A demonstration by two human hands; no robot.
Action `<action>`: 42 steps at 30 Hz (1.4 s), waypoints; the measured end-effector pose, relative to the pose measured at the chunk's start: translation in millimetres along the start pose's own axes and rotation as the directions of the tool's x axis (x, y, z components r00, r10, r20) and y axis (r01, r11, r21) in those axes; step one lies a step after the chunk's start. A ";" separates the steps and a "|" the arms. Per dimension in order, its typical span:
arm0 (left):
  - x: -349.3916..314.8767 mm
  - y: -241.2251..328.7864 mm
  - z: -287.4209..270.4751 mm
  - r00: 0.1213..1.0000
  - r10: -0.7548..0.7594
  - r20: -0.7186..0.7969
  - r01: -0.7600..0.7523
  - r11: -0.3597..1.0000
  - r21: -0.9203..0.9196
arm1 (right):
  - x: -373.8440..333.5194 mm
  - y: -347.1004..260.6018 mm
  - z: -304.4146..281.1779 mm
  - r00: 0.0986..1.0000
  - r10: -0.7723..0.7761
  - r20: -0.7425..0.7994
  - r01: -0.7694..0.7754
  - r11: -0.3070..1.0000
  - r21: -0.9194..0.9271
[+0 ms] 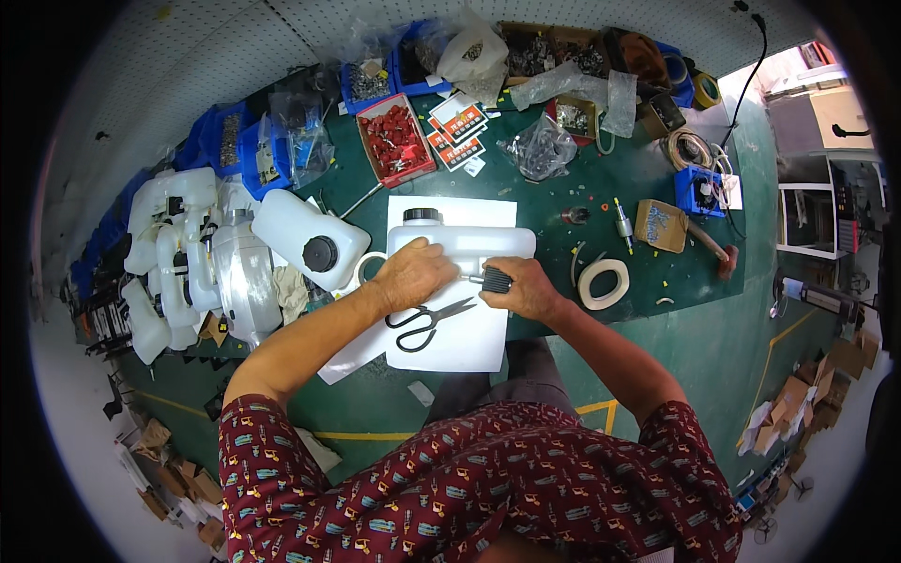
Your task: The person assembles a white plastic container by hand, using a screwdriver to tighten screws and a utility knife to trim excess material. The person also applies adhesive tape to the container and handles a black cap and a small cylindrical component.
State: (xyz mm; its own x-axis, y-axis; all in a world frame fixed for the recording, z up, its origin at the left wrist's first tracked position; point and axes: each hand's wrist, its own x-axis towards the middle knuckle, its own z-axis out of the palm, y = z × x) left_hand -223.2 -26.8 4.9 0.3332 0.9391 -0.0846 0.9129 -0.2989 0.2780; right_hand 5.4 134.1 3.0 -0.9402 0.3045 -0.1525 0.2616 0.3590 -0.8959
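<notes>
A white plastic tank with a black cap lies on a white paper sheet on the green bench. My left hand presses down on the tank's near side. My right hand grips a tool with a black ribbed handle, its tip against the tank's front edge. Black-handled scissors lie on the paper just below both hands.
Another white tank with a black cap and a pile of white tanks sit to the left. A tape roll lies right of my hand. A red box of parts, blue bins and plastic bags line the back.
</notes>
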 end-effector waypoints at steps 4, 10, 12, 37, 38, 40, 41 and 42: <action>0.0 1.4 2.1 0.999 -0.013 -0.034 0.012 0.999 -0.030 | 1.2 2.1 1.7 0.999 -0.031 -0.013 0.031 0.999 -0.021; 0.4 0.7 1.2 0.999 -0.015 -0.051 0.012 0.998 -0.061 | 3.6 10.7 7.3 0.981 -0.174 -0.091 0.172 0.985 -0.031; 0.5 0.7 -1.1 0.999 -0.029 -0.029 0.027 0.997 -0.077 | 5.7 10.3 7.2 0.974 -0.202 -0.101 0.199 0.979 -0.037; 2.0 3.9 0.4 1.000 -0.001 -0.021 0.000 0.998 -0.068 | -4.8 5.0 -6.9 0.993 -0.118 -0.001 0.118 0.990 -0.082; 1.5 4.5 0.8 1.000 -0.015 -0.020 0.014 0.998 -0.063 | -10.3 4.6 -9.1 0.999 -0.033 0.022 0.034 0.999 -0.036; -0.6 5.7 0.8 0.994 -0.048 -0.096 0.034 0.989 -0.145 | -15.1 1.4 -9.1 0.992 -0.125 -0.009 0.122 0.980 -0.160; -1.6 5.4 0.5 0.982 -0.073 -0.172 0.032 0.973 -0.230 | -15.2 -1.5 -8.0 0.985 -0.173 -0.016 0.166 0.962 -0.218; -2.7 6.4 0.5 0.964 -0.102 -0.245 0.021 0.950 -0.311 | -14.5 -3.6 -7.1 0.978 -0.196 -0.068 0.166 0.936 -0.311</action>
State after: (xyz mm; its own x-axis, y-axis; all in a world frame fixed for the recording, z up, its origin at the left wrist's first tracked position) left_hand -218.1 -31.3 6.4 0.1702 0.9775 0.1247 0.8010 -0.2110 0.5603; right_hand 19.6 134.7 11.5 -0.9563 0.2873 0.0547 0.1566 0.6610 -0.7339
